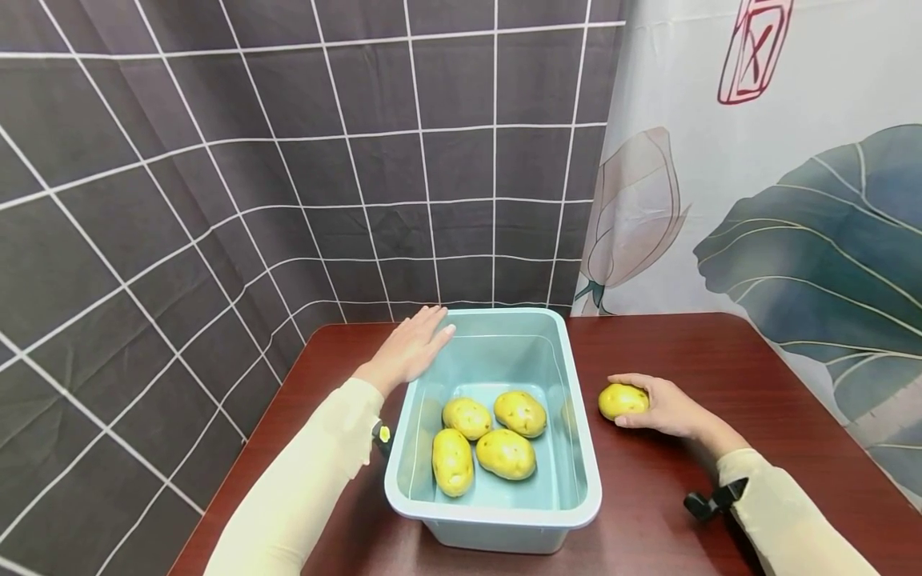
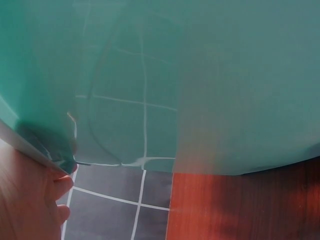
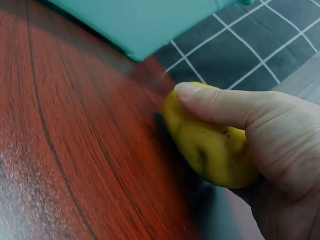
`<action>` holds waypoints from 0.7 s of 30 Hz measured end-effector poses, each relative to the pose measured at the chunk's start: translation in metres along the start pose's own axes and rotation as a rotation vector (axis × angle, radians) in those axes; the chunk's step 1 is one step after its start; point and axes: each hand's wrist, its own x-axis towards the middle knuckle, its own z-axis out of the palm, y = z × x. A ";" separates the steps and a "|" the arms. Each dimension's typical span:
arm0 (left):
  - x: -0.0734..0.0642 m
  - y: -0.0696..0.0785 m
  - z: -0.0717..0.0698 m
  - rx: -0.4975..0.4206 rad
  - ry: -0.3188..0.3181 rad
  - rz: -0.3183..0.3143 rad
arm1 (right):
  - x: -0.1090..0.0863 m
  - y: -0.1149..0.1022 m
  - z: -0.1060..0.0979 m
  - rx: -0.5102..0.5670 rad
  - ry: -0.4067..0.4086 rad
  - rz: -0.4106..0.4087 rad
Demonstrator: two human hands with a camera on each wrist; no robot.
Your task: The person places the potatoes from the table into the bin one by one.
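A light blue plastic tub (image 1: 493, 516) stands on the table with several yellow potatoes (image 1: 507, 454) on its floor. My left hand (image 1: 410, 346) rests on the far left part of the tub's rim, its fingers fairly straight and pointing away. In the left wrist view the tub's outer wall (image 2: 125, 90) fills most of the frame, with part of the hand (image 2: 25, 195) at the rim. To the right of the tub, my right hand (image 1: 664, 406) grips a single potato (image 1: 619, 402). The right wrist view shows the thumb lying across this potato (image 3: 205, 150), close over the tabletop.
The dark red wooden table (image 1: 648, 496) extends on both sides of the tub. Behind and to the left hangs a dark grey curtain (image 1: 374, 168) with white grid lines. A white curtain (image 1: 720, 160) with leaf and flower prints hangs at the right.
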 end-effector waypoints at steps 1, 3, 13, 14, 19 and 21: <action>0.000 0.000 0.000 -0.001 0.001 0.000 | 0.000 0.001 0.000 -0.007 -0.003 -0.006; 0.000 0.000 0.000 -0.004 0.002 -0.002 | 0.000 0.002 0.001 -0.013 -0.001 -0.002; 0.000 0.000 0.000 0.008 0.002 -0.002 | -0.002 0.004 0.004 -0.029 0.027 0.006; 0.000 0.000 0.000 0.009 0.004 0.001 | -0.001 0.003 0.004 -0.031 0.030 0.006; 0.000 0.000 -0.001 0.007 0.001 0.001 | 0.000 0.002 0.003 -0.022 0.038 0.017; 0.000 0.000 -0.001 0.006 -0.002 -0.002 | 0.000 0.002 0.002 -0.018 0.039 0.020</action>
